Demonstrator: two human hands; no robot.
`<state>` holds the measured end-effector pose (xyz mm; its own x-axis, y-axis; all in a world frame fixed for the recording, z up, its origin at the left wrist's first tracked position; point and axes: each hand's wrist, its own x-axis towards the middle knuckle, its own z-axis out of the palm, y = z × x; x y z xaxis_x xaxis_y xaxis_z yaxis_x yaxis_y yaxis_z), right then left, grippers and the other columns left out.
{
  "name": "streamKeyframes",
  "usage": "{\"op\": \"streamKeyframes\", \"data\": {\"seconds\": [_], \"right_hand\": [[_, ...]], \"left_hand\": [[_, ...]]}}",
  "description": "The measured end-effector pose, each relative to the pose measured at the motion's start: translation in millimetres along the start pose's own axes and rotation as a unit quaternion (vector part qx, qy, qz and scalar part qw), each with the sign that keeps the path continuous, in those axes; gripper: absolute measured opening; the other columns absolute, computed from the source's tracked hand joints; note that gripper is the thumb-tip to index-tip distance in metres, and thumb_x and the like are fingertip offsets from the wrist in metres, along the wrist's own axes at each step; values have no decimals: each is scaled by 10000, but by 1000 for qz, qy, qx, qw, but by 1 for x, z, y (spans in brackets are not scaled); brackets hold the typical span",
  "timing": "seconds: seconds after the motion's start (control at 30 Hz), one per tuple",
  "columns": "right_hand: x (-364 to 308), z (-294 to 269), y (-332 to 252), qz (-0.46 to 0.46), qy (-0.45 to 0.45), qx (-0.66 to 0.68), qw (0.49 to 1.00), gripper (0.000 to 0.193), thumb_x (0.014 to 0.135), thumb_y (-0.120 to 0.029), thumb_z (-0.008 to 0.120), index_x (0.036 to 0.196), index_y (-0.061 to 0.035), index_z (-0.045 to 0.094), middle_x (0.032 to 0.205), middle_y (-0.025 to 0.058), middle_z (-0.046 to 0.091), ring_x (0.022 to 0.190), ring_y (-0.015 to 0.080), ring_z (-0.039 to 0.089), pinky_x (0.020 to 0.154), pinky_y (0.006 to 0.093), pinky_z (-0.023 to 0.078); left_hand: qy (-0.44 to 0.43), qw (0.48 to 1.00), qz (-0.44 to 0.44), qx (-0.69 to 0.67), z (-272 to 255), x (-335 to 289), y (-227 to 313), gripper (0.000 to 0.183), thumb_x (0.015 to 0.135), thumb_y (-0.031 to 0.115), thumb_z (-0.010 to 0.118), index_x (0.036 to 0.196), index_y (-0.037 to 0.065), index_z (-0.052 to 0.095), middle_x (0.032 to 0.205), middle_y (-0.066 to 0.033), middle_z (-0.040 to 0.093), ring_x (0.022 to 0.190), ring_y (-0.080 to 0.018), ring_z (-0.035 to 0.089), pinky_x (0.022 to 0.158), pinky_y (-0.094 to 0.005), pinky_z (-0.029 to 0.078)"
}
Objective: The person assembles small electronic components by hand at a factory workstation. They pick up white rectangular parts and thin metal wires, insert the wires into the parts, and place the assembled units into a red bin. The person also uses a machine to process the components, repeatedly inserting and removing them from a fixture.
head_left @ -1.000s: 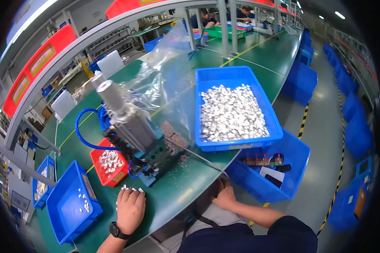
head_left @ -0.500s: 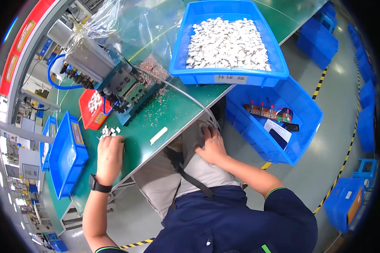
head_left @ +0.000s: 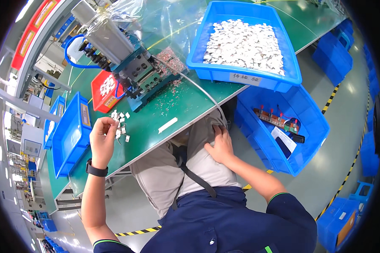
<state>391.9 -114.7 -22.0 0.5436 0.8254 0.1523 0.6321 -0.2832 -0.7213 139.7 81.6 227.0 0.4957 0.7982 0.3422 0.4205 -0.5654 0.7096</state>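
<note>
The left hand (head_left: 102,135) is raised over the green desk (head_left: 156,122), its fingers curled together above a scatter of small white parts (head_left: 120,125). Whether one of the parts is pinched between the fingertips cannot be told, since the fingers cover their own tips from this view. The parts lie loose on the desk just beside the hand, between it and the grey and teal machine (head_left: 126,63). A black wristwatch (head_left: 96,170) is worn on the left wrist.

The right hand (head_left: 218,145) is laid flat on the grey trousers (head_left: 185,164) at the thigh, fingers spread and holding nothing (it is well apart from the parts). The lap is partly hidden under the desk edge.

The machine is wrapped above in a clear plastic sheet (head_left: 156,21), so its upper body is hard to make out, and its top is cut off by the picture's rim. A red tray (head_left: 98,98) with more white pieces is seen behind the parts, partly covered by the machine. A large blue bin (head_left: 240,76) of white pieces stands on the desk to the right. A lower blue bin (head_left: 308,139) on the floor holds a circuit board; its contents are too small to tell further. Another blue bin (head_left: 69,139) at the left is seen edge-on, its inside hidden.
</note>
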Motion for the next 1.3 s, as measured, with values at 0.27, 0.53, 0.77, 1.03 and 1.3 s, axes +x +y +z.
{"op": "streamKeyframes", "data": {"seconds": [0.27,0.53,0.77,1.03,1.3], "right_hand": [[10,3,-10,-18,-11,-30,999,783,710,-290,712,1354,-21,356,1317,274,384,1230,446,393,1037,476,353],[47,3,-33,-15,-67,-78,995,728,712,-345,713,1287,7,439,1234,292,422,1159,447,424,998,498,367],[45,1,-21,-41,-26,-78,996,705,705,-355,725,1275,-40,456,1260,297,407,1158,482,415,961,517,403],[26,-59,-93,-114,-143,141,973,391,796,-252,682,1087,0,618,955,153,639,922,309,621,827,410,493],[47,-89,-171,-71,-157,364,915,328,917,-261,634,1117,-7,582,844,88,650,670,113,641,584,274,490]], "left_hand": [[29,998,30,-53,-11,-18,-2,106,900,-18,615,927,13,517,874,-20,563,714,-48,509,623,-191,433],[13,995,13,-101,-13,-31,-4,74,920,-15,574,947,13,511,903,-55,569,727,-112,621,610,-226,484],[-12,973,-30,-229,-3,-41,8,185,969,-14,459,1149,-3,423,983,-78,489,823,-195,655,739,-315,575],[-181,940,-116,-263,25,-31,44,208,998,53,446,1152,-76,497,945,-164,647,875,-194,668,806,-304,558],[-278,875,-188,-348,45,-7,36,188,950,72,570,1073,-68,592,913,-123,667,816,-165,665,722,-273,562]]}}
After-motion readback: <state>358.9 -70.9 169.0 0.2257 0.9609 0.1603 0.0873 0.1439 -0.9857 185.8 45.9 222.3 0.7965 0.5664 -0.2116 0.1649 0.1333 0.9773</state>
